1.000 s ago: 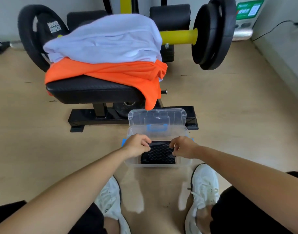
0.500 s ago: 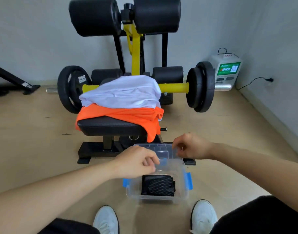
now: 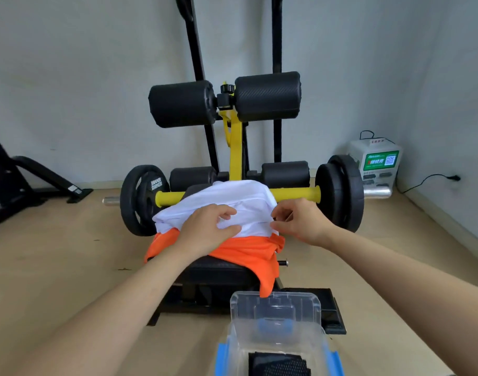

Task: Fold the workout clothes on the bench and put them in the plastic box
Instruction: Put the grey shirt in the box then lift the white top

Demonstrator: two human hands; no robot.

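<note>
White shirt (image 3: 232, 196) lies atop orange shirt (image 3: 248, 251) on the surface (image 3: 218, 272); left hand (image 3: 208, 232) fingers (image 3: 227, 213) bunch its near edge, right hand (image 3: 300, 221) fingers pinch its right edge.

Left hand (image 3: 208, 229) and right hand (image 3: 300, 221) both on the white shirt (image 3: 232, 198). My left pinches a bunched fold near the front, my right pinches its right edge. White shirt sits on the orange shirt (image 3: 248, 251), both on the bench (image 3: 218, 272). Orange corner hangs off the front, by the raised lid of the plastic box (image 3: 240, 337). Folded black garment (image 3: 279, 366) lies inside the box.
</note>
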